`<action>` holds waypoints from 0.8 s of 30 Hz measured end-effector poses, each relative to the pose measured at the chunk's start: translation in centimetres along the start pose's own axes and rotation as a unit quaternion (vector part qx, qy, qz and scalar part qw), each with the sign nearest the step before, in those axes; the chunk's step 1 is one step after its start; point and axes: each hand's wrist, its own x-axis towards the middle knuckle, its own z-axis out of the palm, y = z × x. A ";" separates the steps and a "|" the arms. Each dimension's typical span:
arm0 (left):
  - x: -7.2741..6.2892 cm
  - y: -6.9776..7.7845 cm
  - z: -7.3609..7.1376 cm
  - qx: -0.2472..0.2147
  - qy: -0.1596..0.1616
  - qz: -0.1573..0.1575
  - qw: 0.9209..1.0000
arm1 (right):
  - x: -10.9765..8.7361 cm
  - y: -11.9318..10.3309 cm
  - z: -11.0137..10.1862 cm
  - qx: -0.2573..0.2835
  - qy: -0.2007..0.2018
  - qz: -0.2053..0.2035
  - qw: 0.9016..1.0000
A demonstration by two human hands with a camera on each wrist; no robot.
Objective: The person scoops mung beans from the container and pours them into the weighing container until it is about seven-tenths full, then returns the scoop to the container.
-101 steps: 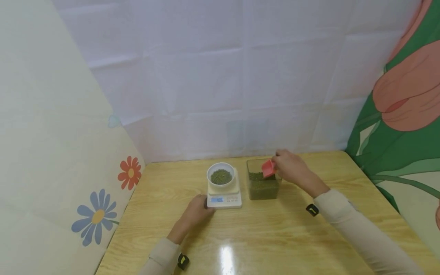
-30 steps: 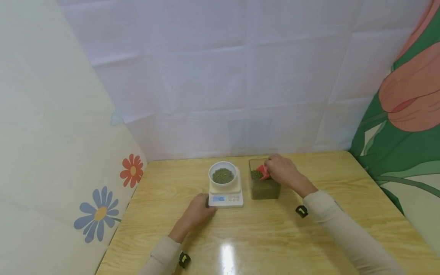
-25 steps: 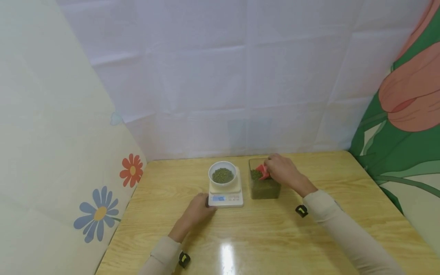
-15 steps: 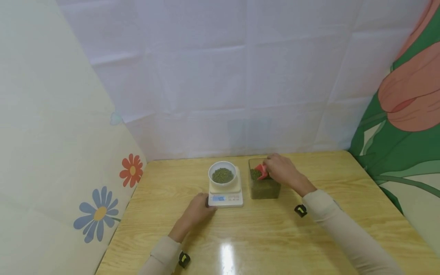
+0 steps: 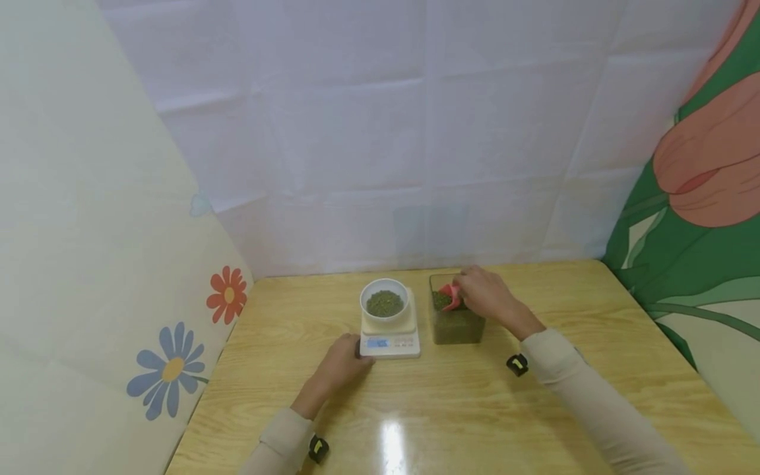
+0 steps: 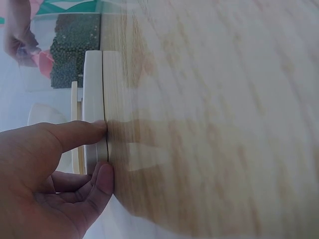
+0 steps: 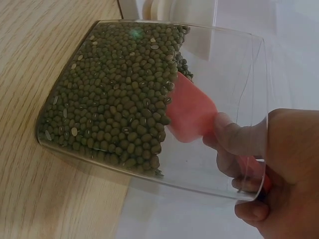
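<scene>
My right hand (image 7: 279, 169) grips the handle of a red scoop (image 7: 192, 109), whose blade dips into mung beans (image 7: 119, 89) inside a clear container (image 5: 457, 330). The fingers reach in past the container's rim. Left of the container stands a white kitchen scale (image 5: 388, 349) with its display lit, bearing a white bowl (image 5: 384, 316) of mung beans. My left hand (image 5: 341, 361) holds the scale's front left corner, the thumb on its front edge and the fingers curled against its side, as the left wrist view shows (image 6: 55, 179).
The wooden table (image 5: 451, 415) ends at the back against a white cloth (image 5: 332, 165). A flower-patterned panel (image 5: 119, 264) rises at the left and a green and pink one (image 5: 706, 165) at the right. The scale and container stand close side by side.
Since the earliest frame the right hand has moved left and brought the scoop from the container's rim down into the beans. Over the last second the scoop tilts slightly; the left hand stays put.
</scene>
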 end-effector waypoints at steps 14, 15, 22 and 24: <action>-0.1 0.0 0.0 -0.002 0.001 -0.008 1.000 | 0.0 0.1 0.1 0.011 -0.001 0.007 1.000; -0.1 0.0 0.0 -0.002 0.001 -0.009 1.000 | 0.0 0.1 0.0 0.013 -0.003 0.009 1.000; -0.1 -0.1 0.1 -0.005 -0.001 -0.011 1.000 | 0.2 0.0 0.0 0.031 -0.008 0.020 0.999; -0.2 -0.1 0.1 -0.003 -0.002 -0.010 1.000 | 0.2 -0.1 0.0 0.035 -0.004 0.019 0.999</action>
